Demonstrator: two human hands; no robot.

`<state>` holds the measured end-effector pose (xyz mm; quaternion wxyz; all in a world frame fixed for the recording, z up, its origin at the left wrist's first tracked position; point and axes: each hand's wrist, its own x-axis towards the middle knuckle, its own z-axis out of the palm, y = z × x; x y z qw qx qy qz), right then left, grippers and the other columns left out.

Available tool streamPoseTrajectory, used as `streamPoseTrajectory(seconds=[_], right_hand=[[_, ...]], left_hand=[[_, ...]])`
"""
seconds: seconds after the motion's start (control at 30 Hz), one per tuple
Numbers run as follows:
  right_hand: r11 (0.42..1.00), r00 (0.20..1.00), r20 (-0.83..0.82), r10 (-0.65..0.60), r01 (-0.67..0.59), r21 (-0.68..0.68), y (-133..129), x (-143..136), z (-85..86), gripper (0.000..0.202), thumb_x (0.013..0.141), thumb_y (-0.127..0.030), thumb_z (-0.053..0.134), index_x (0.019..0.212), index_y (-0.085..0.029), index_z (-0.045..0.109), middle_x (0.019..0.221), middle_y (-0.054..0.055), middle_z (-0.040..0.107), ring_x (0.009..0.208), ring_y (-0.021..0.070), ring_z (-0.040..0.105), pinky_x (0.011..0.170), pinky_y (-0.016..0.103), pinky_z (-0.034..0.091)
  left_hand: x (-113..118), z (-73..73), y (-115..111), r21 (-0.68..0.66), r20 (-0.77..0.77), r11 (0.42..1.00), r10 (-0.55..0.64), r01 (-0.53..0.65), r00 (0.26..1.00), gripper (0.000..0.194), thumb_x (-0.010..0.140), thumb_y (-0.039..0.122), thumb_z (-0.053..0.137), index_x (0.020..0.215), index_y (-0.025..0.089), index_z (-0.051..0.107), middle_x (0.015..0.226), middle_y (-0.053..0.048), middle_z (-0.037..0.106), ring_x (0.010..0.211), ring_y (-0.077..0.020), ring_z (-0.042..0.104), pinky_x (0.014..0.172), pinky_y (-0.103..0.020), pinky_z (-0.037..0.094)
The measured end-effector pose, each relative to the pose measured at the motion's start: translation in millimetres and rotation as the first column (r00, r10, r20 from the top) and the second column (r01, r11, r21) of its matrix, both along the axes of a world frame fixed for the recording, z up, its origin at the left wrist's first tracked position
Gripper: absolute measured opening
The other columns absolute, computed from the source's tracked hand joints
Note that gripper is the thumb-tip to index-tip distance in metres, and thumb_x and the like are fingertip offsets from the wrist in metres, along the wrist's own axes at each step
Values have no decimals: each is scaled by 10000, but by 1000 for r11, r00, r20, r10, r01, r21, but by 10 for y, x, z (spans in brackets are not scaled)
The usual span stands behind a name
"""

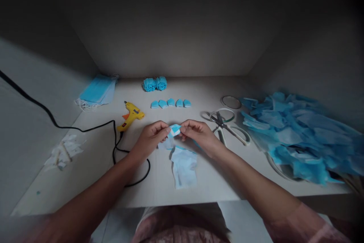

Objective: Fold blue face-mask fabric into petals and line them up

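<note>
A small folded piece of blue and white mask fabric (174, 130) is pinched between both hands over the middle of the white surface. My left hand (153, 134) grips its left side, thumb against fingers. On its right edge, my right hand (199, 133) closes in a similar pinch. Just below the hands lie pale blue fabric pieces (184, 169), flat and slightly overlapping. Beyond them sits a row of several small folded blue petals (170, 102). Two rolled blue fabric roses (155, 83) stand side by side farther back.
A yellow glue gun (131, 116) with a black cord (113, 148) lies left. Face masks (98, 89) are stacked at back left, above white scraps (64, 152). Scissors (227, 125) and a metal ring (231, 102) lie right, beside a large heap of blue fabric (298, 133). Walls enclose the surface.
</note>
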<state>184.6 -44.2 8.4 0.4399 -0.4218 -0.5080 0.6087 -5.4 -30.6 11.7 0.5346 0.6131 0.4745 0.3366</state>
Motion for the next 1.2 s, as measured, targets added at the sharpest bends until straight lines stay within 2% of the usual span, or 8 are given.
streamPoseTrajectory(seconds=[0.17, 0.27, 0.47, 0.67, 0.77, 0.9, 1.03, 1.2], right_hand=[[997, 995, 68, 69, -67, -31, -28, -10, -10, 301, 763, -455, 713, 765, -163, 643, 694, 2, 615, 586, 95, 493, 598, 255, 374], [1000, 999, 47, 20, -20, -7, -20, -13, -23, 288, 768, -447, 710, 756, -168, 638, 707, 3, 619, 597, 98, 502, 606, 257, 378], [1000, 999, 34, 2, -2, -14, -13, -16, -32, 283, 776, -440, 706, 729, -168, 643, 696, 3, 625, 595, 98, 500, 622, 261, 377], [1000, 998, 57, 19, -18, -22, -30, -5, -9, 288, 788, -444, 691, 727, -163, 671, 674, 11, 621, 605, 105, 504, 621, 262, 383], [1000, 1000, 12, 22, -22, -11, -31, 4, 21, 291, 808, -450, 668, 905, -179, 713, 791, 38, 654, 688, 129, 560, 689, 291, 441], [1000, 999, -47, 22, -21, 19, -31, -15, 12, 426, 792, -432, 692, 1162, -226, 648, 935, 40, 622, 771, 142, 577, 726, 309, 476], [998, 1000, 13, 4, -5, 69, -20, -43, -45, 409, 774, -372, 727, 1142, -220, 635, 785, -12, 559, 688, 112, 513, 624, 257, 418], [994, 998, 69, -5, -2, 114, -3, -40, -25, 391, 775, -354, 720, 1131, -216, 632, 768, -13, 571, 701, 121, 519, 656, 278, 413]], left_hand=[[-17, 10, 5, 45, 33, 999, 27, -29, 999, 283, 868, 409, 492, 715, 176, 544, 591, 26, 505, 593, -114, 472, 571, -232, 381], [-17, 17, 10, 30, 80, 1000, -6, 4, 997, 332, 894, 421, 438, 700, 173, 539, 627, 12, 533, 607, -118, 492, 600, -249, 407], [-23, 6, 34, -36, 54, 999, -14, 16, 998, 202, 788, 355, 586, 711, 169, 562, 635, 20, 553, 585, -104, 466, 548, -226, 366], [-49, -10, 59, -48, 148, 999, -13, 20, 989, 217, 810, 356, 577, 696, 172, 562, 634, 25, 548, 588, -96, 461, 575, -226, 374], [-46, 10, 54, -48, 151, 998, -28, 35, 988, 221, 800, 369, 581, 706, 172, 554, 629, 27, 535, 578, -94, 446, 565, -227, 362], [-6, 8, 17, -18, 137, 996, -85, 88, 987, 251, 773, 394, 586, 686, 169, 519, 616, 38, 475, 564, -88, 406, 540, -228, 318], [20, -41, -14, 49, 108, 992, -124, 119, 986, 249, 770, 385, 595, 687, 158, 531, 619, 43, 434, 572, -84, 375, 543, -230, 282], [-15, -30, -11, -3, 149, 988, -150, 153, 977, 271, 791, 433, 582, 762, 164, 577, 659, 15, 538, 595, -101, 450, 578, -238, 355]])
